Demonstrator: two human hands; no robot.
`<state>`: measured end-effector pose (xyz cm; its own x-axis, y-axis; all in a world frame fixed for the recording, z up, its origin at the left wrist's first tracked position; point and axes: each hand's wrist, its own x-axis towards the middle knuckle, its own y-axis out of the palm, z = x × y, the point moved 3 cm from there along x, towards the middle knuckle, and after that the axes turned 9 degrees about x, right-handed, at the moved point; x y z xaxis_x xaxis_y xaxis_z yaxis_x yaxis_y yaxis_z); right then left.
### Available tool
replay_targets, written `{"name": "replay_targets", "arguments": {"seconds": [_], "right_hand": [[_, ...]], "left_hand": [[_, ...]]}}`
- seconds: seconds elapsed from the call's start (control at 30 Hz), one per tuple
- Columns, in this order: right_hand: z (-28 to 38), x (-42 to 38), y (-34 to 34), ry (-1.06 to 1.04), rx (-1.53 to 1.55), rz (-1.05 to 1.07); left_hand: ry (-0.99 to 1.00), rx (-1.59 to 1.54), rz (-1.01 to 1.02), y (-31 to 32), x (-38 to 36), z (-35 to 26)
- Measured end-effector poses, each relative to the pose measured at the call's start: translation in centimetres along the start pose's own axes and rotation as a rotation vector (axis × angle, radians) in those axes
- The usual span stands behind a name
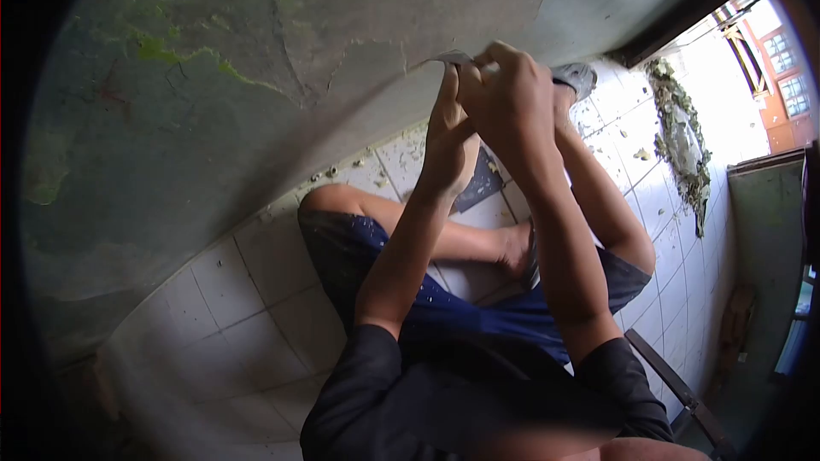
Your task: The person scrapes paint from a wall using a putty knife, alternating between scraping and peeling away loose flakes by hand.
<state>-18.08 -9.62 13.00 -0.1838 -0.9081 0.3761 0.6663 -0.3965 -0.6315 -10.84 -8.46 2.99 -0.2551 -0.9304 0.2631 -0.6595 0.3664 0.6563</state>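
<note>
Both the left hand (pixel 448 138) and right hand (pixel 508 90) grip a thin grey blade (pixel 453 57). Its edge is by the wall (pixel 213 137).

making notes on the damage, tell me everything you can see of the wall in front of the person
The wall is dull grey-green and looks painted, with flaking edges, yellow-green patches at upper left and a dark, crack-like line. It meets the white-tiled floor along its base. The right hand holds a thin grey piece close by; whether that touches the wall is unclear.
</note>
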Motion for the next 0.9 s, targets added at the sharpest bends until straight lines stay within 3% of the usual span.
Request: {"name": "replay_targets", "arguments": {"seconds": [0.13, 0.23, 0.33, 0.47, 0.57, 0.63, 0.7, 0.77, 0.83, 0.87, 0.9], "right_hand": [[-0.5, -0.1, -0.3, 0.018, -0.032, 0.038], [0.4, -0.5, -0.6, 0.025, 0.068, 0.009], [-1.1, 0.5, 1.4, 0.001, -0.058, 0.1], [1.3, -1.0, -0.4, 0.013, 0.076, -0.004], [-0.5, 0.0, 2.2, -0.027, -0.063, 0.108], [-0.1, -0.7, 1.4, -0.074, -0.079, 0.098], [0.5, -1.8, 0.5, 0.007, -0.035, 0.003], [-0.7, -2.4, 1.4, 0.021, -0.047, 0.007], [-1.1, -2.7, 1.2, -0.019, -0.109, 0.029], [-1.6, -3.3, 1.2, 0.019, -0.111, 0.05], [-1.9, -4.1, 1.1, 0.032, -0.102, 0.08]], "left_hand": [[-0.008, 0.016, -0.035, -1.7, -0.2, 2.9], [0.018, -0.039, 0.042, 0.2, -0.4, -0.5], [-0.023, -0.081, 0.002, -1.6, -0.5, 1.7], [0.018, -0.015, -0.024, -0.1, -0.8, -0.3], [-0.038, -0.03, -0.096, -1.4, -0.8, 1.5], [-0.027, -0.02, -0.101, -1.0, -0.4, 1.0], [-0.054, -0.009, -0.152, -0.2, -1.1, 0.6], [-0.023, -0.01, -0.05, -1.3, -1.6, 1.7], [-0.032, -0.006, -0.162, -1.3, -1.3, 2.1], [-0.123, -0.056, -0.317, -0.8, -1.3, 1.3], [-0.004, 0.209, -0.252, -1.5, -0.9, 0.7]]}}
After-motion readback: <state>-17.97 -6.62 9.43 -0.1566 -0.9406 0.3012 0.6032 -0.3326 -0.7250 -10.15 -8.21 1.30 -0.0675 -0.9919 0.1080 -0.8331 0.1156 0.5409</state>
